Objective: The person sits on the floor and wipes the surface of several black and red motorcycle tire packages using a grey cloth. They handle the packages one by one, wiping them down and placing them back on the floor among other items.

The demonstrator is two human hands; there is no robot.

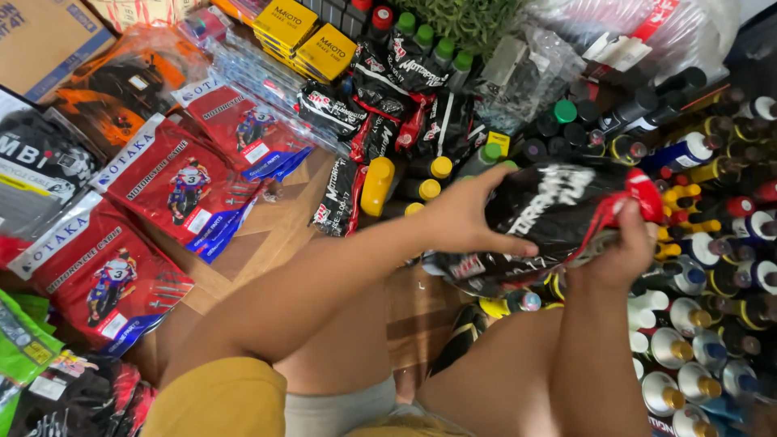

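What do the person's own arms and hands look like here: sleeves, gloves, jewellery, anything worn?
Both arms are bare along everything in view. The left hand and right hand wear no gloves, and no rings, watch or bracelets show. No sleeve is visible on either arm. The only clothing in view is mustard-yellow fabric at the lower edge, with a light grey strip of cloth beside it.

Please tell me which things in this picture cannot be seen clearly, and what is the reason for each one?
Head view:
- Black packet: its lower part is covered by the left hand and right hand.
- What the packet contains: hidden by its opaque wrapping.
- Right palm and most fingers: hidden behind the packet.
- Bottles at right: the far ones are cut off by the edge.
- Cardboard box: cut off by the top-left corner.
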